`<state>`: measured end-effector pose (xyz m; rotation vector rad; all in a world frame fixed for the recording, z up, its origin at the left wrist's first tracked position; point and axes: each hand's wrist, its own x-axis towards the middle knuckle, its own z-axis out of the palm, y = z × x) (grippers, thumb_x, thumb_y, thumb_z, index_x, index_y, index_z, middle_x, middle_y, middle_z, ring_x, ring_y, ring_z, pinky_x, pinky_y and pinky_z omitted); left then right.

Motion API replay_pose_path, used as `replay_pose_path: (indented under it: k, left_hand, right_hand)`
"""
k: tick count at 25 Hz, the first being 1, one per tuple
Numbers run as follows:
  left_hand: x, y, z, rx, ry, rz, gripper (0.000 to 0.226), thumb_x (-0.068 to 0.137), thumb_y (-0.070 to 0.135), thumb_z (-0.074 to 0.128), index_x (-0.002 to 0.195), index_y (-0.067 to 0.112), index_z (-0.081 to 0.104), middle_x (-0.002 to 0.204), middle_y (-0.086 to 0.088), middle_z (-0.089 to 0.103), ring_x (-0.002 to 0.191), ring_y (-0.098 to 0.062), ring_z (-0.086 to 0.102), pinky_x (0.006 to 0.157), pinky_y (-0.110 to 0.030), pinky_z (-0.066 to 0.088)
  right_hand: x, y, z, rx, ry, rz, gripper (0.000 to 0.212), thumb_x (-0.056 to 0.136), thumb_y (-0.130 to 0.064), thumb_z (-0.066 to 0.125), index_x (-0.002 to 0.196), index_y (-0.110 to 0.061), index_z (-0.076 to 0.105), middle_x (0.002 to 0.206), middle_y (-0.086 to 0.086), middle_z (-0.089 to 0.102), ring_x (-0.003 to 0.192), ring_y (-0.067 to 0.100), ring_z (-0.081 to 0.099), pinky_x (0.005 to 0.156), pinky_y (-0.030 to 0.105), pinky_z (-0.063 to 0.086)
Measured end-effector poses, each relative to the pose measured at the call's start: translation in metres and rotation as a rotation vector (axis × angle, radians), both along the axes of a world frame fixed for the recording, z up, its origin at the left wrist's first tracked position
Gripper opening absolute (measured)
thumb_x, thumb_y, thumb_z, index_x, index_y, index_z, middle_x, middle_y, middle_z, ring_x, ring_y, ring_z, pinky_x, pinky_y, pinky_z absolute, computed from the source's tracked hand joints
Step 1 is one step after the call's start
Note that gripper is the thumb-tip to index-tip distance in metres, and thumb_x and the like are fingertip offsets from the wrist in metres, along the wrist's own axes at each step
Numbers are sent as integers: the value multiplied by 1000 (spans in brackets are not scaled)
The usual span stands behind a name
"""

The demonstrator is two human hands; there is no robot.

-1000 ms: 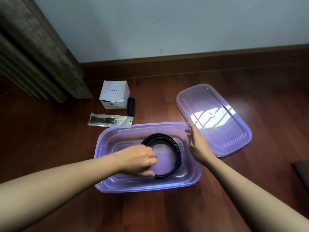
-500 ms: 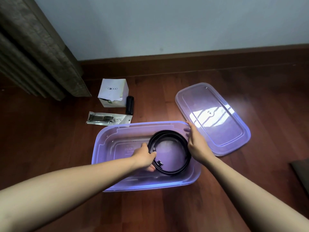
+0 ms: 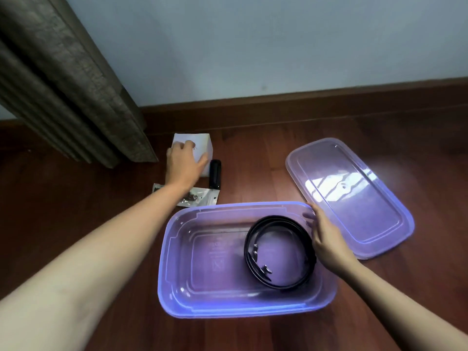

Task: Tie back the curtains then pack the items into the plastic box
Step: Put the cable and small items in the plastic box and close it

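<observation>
A translucent purple plastic box (image 3: 177, 282) stands open on the wooden floor. A coiled black belt (image 3: 278, 252) lies in its right half. My right hand (image 3: 326, 239) holds the box's right rim, fingers curled over the edge. My left hand (image 3: 183, 163) reaches far out and lies over a small white carton (image 3: 202, 145), fingers wrapped round its top. A black cylinder (image 3: 215, 173) lies just right of the carton. A clear packet (image 3: 202, 198) with dark small parts lies under my left wrist. The box's lid (image 3: 354, 198) lies flat to the right.
A dark grey curtain (image 3: 63, 79) hangs at the upper left, reaching the floor beside the carton. A pale wall with a brown skirting board (image 3: 304, 102) runs along the back.
My left hand let go of the belt in the box and moved up and left onto the white carton. The right hand stays on the box's rim.
</observation>
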<state>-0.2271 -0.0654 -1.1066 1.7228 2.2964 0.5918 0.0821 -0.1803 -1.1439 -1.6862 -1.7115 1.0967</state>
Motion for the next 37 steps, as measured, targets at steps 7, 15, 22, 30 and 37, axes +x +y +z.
replay_pose_path:
  k: [7,15,22,30,37]
  left_hand:
    - [-25,17,-48,-299,254,-104,66,86,50,54,144,41,25,155,-24,2,132,-50,20,106,-48,28]
    - [-11,-15,7,-48,221,-154,56,91,49,47,143,35,35,148,-29,28,114,-44,40,102,-43,29]
    - [7,-198,66,212,288,-639,50,84,56,41,129,34,46,127,-22,57,96,-31,49,84,-36,53]
    - [9,-211,10,-285,540,-709,54,62,52,67,114,38,59,106,-20,70,71,-30,46,35,-21,45]
    - [46,-187,1,-672,533,-665,73,98,38,38,145,29,-16,152,-34,5,114,-33,52,86,-38,48]
  right_hand:
    - [3,3,-10,-3,-57,-18,43,96,-7,33,137,-20,37,115,-8,53,105,10,53,90,27,37]
    - [2,3,-9,-11,-88,-12,47,95,-1,31,138,-19,35,116,-6,53,105,10,53,90,25,36]
    - [3,3,-11,-12,-74,-6,44,97,-6,29,137,-22,34,117,-1,53,106,15,54,93,32,40]
    - [2,4,-11,-32,-67,-22,46,96,-4,27,139,-20,33,127,11,55,110,20,55,93,31,39]
    - [2,4,-7,-41,-71,-15,50,93,1,28,138,-20,33,125,9,55,104,17,54,90,27,36]
